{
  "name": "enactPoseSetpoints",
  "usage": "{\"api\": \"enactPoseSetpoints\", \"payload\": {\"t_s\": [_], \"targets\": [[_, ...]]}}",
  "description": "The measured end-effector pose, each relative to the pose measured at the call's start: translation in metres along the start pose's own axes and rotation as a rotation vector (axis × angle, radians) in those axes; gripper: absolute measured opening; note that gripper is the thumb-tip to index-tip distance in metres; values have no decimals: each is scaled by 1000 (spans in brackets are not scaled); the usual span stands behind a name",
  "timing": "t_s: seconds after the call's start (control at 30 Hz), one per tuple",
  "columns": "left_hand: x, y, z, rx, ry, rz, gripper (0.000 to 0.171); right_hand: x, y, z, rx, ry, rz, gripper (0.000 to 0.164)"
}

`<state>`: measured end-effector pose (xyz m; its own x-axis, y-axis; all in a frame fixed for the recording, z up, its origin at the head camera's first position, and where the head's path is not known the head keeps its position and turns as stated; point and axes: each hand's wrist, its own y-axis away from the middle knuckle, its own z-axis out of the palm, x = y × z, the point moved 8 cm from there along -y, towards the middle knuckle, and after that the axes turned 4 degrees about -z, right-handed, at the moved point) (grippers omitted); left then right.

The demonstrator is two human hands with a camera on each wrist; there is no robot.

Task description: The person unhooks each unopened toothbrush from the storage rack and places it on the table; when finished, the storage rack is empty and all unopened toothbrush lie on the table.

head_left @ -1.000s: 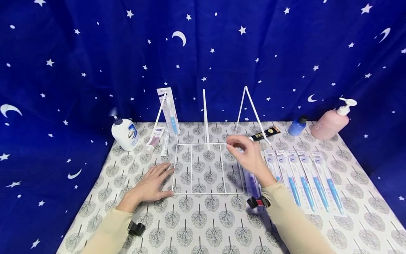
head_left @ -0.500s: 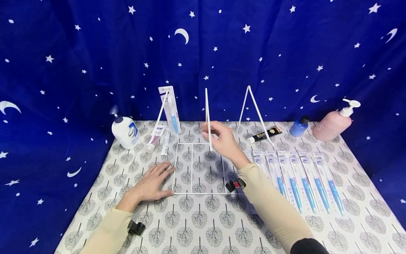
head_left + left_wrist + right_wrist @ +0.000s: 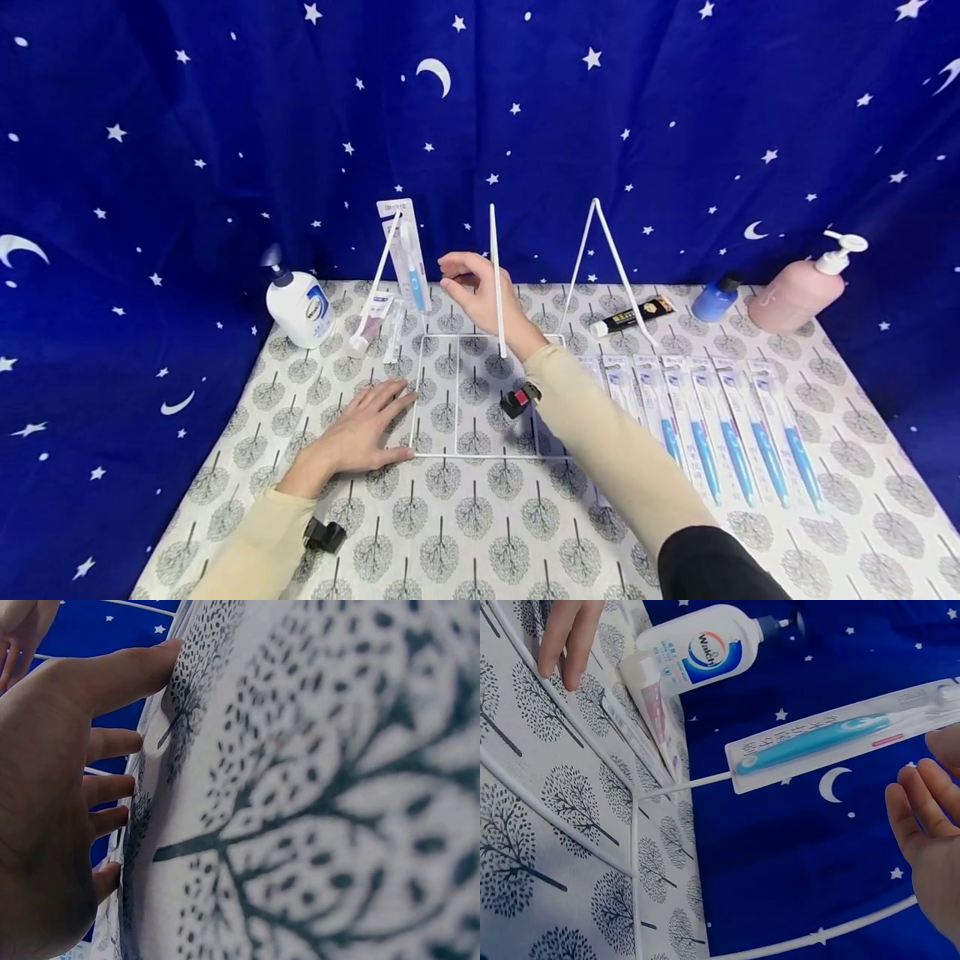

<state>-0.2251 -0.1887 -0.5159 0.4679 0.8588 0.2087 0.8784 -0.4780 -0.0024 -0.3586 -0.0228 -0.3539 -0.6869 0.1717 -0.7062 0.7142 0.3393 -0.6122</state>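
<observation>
A white wire display rack (image 3: 435,456) stands mid-table with slanted hook arms. Packaged toothbrushes (image 3: 408,258) hang from its left arm; in the right wrist view the front toothbrush (image 3: 817,742) shows a blue handle. My right hand (image 3: 487,304) is raised behind the middle arm, fingers bent and holding nothing. Its fingertips (image 3: 906,780) are near the head end of the hanging package; whether they touch cannot be told. My left hand (image 3: 360,429) rests flat on the tablecloth, fingertips at the rack's left base wire.
Several packaged toothbrushes (image 3: 708,433) lie in a row at right. Behind them are a black toothpaste tube (image 3: 633,317), a blue bottle (image 3: 715,300) and a pink pump bottle (image 3: 798,292). A white pump bottle (image 3: 300,308) and a purple-white tube (image 3: 372,318) are at left.
My right hand has moved left and upward, from the rack's right side past the middle arm towards the hanging toothbrushes. The left hand has stayed in place.
</observation>
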Motion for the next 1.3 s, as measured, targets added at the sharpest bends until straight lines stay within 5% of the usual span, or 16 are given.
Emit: {"api": "enactPoseSetpoints", "payload": {"t_s": [0.37,0.8,1.0,1.3], "targets": [[0,-3,3,-5,-11,9,87,1,-19,14,-11,-208,73,31],[0,-3,-1,-1,-5,3,86,19,-22,31,6,-110,221,25],[0,-4,1,-13,-9,-4,87,35,-17,37,29,-72,171,24],[-3,-2,2,-18,-9,-8,87,23,-6,41,45,-67,98,26]]}}
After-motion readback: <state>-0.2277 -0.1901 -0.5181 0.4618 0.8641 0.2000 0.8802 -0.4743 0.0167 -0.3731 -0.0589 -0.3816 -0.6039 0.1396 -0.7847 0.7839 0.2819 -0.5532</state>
